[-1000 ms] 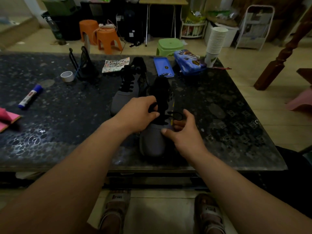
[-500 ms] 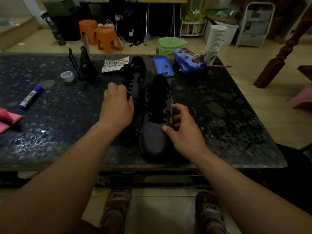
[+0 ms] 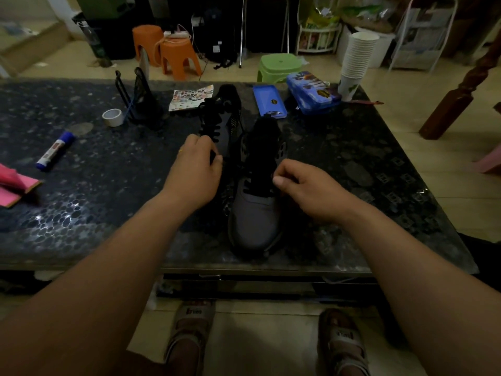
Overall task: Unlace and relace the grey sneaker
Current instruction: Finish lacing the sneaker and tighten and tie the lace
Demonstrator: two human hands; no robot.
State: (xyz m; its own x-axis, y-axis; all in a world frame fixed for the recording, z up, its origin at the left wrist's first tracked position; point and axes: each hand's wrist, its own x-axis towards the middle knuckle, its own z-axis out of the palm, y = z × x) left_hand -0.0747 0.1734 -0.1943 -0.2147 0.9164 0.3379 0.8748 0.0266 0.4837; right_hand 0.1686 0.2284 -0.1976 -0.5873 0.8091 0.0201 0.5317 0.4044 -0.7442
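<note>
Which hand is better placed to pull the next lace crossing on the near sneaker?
Right, probably. The right hand sits at the near grey sneaker's black laces, thumb and fingers curled on them. The left hand is off beside the second sneaker, apparently pinching a lace end.

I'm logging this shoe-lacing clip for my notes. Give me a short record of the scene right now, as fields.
near sneaker: grey, toe toward the person, on the table
far sneaker: behind it, to the left
lace: black, crossing the lower eyelets
left hand: pinches something dark, likely the lace
right hand: pinches at the near sneaker's lace
also there: glue stick, tape roll, cup stack
</note>
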